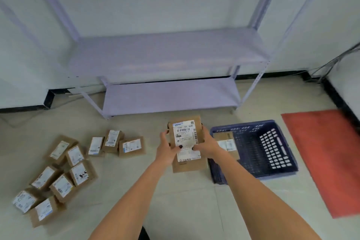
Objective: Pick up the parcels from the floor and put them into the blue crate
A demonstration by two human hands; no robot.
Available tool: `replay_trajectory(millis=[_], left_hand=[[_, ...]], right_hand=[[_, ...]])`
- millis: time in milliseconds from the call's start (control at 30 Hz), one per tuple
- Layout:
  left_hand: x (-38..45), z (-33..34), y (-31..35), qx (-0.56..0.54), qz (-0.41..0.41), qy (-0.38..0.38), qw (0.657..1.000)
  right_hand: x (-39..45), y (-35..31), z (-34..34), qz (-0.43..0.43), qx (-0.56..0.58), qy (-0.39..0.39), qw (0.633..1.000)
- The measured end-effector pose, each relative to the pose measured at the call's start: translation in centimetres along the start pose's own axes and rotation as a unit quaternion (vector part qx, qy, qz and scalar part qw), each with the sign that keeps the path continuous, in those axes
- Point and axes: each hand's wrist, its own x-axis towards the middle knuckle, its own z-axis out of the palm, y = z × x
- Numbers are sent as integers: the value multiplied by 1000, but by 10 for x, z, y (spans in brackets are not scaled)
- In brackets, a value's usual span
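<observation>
A: Where's the parcel [185,138]?
B: In the air, label up, gripped by both hands, at nine o'clock of the crate [272,150].
A: Fingers?
B: Left hand [167,150] curls round its left edge, right hand [206,142] round the right, thumbs on the label.
A: Others?
B: One box [227,142] lies in the crate; a pile [64,169] sits on the floor, at nine o'clock of the hands.

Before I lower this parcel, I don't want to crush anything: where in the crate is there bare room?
The blue crate has one parcel at its left end; the middle and right, toward the red mat, are bare. Floor parcels crowd the left.
</observation>
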Motion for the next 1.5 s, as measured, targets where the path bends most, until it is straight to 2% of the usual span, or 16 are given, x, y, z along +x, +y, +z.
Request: replay_trajectory(millis=[233, 367, 533, 767, 1100, 1300, 1500], left_hand=[[-58, 157, 64, -10, 10, -34, 999], [-69, 213, 91, 1, 37, -55, 998], [-48, 260, 117, -2, 49, -68, 996], [-14, 304, 146, -33, -5, -90, 995], [27, 362, 176, -28, -30, -47, 998], [44, 416, 147, -1, -47, -10, 999], [79, 461, 94, 32, -95, 1, 995]], right_hand=[[-64, 90, -159, 12, 2, -2, 1000], [-75, 120, -214, 38, 40, 13, 998], [-46, 142, -264, 48, 93, 46, 993], [-14, 152, -314, 108, 89, 36, 990], [44, 173, -372, 86, 63, -23, 994], [73, 218, -384, 123, 42, -93, 987], [115, 285, -373, 185, 56, -112, 975]])
